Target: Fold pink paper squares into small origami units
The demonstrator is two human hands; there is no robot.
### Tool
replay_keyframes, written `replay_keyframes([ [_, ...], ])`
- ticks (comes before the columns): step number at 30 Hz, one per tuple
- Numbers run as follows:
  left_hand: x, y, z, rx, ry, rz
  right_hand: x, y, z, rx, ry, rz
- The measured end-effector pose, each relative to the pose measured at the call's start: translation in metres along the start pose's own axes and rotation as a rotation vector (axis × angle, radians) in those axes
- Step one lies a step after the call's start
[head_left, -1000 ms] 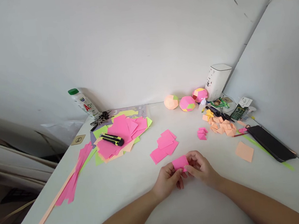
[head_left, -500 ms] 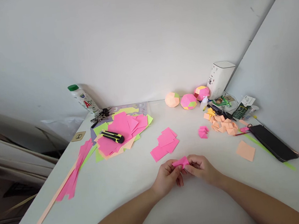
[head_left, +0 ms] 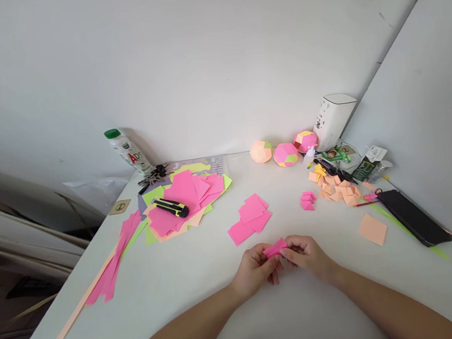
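Note:
A small folded piece of pink paper [head_left: 276,247] is pinched between my two hands just above the table. My left hand [head_left: 251,273] grips its left end, and my right hand [head_left: 310,258] closes on its right end with the thumb in front. Past the hands lie loose pink paper squares [head_left: 251,216], overlapping one another. Several folded pink pieces [head_left: 307,201] sit to the right of them. A heap of folded peach pieces [head_left: 337,188] lies farther right, and a single peach square [head_left: 372,229] rests flat nearer me.
A utility knife [head_left: 171,207] lies on a pile of coloured sheets [head_left: 183,188] at left, beside long paper strips [head_left: 116,263]. Paper balls [head_left: 285,154] stand by the wall. A white bottle [head_left: 128,150], a black pouch [head_left: 413,216] and a white box [head_left: 332,119] line the edges.
The pink paper in my hands now looks narrower and flatter, like a strip. Both hands stay in nearly the same place, with the fingers slightly shifted.

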State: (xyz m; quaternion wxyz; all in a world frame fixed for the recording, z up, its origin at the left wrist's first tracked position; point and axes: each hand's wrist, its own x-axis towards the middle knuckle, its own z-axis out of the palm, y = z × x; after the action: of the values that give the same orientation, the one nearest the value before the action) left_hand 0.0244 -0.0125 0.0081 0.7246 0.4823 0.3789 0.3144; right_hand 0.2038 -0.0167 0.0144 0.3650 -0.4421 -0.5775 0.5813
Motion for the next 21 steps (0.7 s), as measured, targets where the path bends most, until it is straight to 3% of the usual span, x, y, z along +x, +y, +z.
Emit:
replay_keyframes([
  [21, 0.0029, -0.0065, -0.0005, 0.038, -0.008, -0.019, 0.0017, -0.0021, -0.0001, -0.008, 0.006, 0.032],
])
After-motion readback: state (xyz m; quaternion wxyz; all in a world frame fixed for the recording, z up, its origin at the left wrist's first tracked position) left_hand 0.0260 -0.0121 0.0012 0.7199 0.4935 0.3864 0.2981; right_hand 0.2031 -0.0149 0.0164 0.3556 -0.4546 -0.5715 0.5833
